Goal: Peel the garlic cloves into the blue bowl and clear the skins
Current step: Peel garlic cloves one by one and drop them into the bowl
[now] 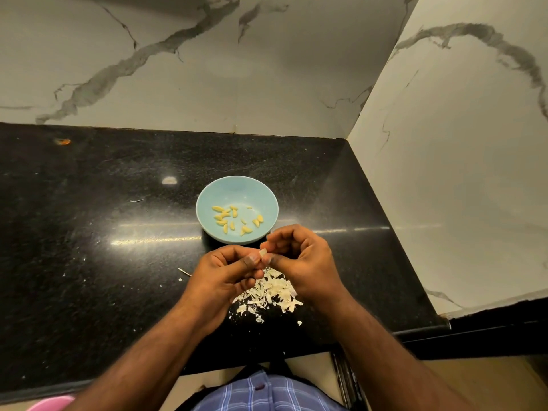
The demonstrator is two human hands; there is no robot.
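Garlic clove: pinched between left hand and right hand, above skin pile, just short of blue bowl on tabletop. Advice: strip skin downward onto pile; drop only bare clove forward into bowl.

A black speckled stone counter fills a corner, and bright streaks of light reflect on its polished surface. White marble walls with grey veins stand behind it and at its right side.
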